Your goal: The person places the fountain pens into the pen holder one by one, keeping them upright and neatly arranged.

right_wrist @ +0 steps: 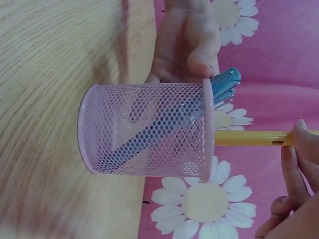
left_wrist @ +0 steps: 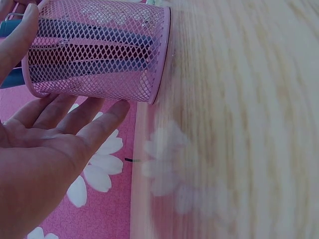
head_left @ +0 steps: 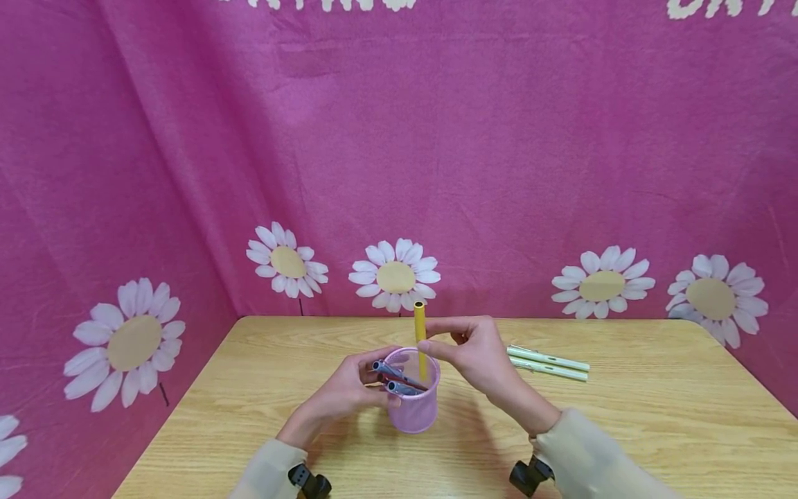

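Note:
A pink mesh pen cup (head_left: 414, 416) stands upright on the wooden table. My left hand (head_left: 344, 392) holds it from the left, thumb near the rim and fingers along the far side. Two dark blue-teal pens (right_wrist: 228, 79) lean inside it toward the left hand. Above the cup, my right hand (head_left: 479, 352) pinches a yellow pen (head_left: 420, 322) between thumb and fingers. That pen is upright, its lower part inside the cup's mouth, as the right wrist view also shows.
Two pale green pens (head_left: 555, 369) lie side by side on the table (head_left: 654, 416), right of the right hand. A pink cloth (head_left: 499, 173) with white daisies hangs behind the table and along its left side.

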A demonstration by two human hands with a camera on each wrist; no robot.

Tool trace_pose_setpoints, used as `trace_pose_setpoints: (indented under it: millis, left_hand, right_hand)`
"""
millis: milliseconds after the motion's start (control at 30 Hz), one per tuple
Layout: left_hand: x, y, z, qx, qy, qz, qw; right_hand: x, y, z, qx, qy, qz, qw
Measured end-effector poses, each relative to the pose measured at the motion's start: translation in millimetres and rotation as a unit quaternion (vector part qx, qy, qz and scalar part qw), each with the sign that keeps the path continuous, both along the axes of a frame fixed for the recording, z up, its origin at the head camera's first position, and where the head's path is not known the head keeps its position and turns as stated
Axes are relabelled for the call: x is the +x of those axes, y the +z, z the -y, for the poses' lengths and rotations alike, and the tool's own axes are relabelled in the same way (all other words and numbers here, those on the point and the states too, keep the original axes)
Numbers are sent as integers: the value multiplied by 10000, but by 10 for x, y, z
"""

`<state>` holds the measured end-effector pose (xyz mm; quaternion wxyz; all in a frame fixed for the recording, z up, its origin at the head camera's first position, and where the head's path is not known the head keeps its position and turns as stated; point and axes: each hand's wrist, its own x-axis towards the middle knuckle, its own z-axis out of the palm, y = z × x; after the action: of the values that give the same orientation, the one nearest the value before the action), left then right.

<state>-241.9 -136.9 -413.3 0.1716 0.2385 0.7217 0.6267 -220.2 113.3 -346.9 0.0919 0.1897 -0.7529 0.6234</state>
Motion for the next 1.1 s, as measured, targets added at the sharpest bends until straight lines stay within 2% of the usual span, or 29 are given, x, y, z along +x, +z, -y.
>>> trace_pose_setpoints:
  millis: [633, 867, 1100]
  left_hand:
    - [-31, -8, -15, 88, -22, -204, 9998]
    - [-28, -2, -15, 67, -17, -168, 9998]
    - [-15, -3, -11, 5, -27, -158, 9999]
  right_hand:
    - [-141, -220, 90, -11, -81, 341, 9994]
    - [-143, -241, 92, 104, -210, 351, 9991]
    - [-138, -264, 75, 309, -219, 179, 9991]
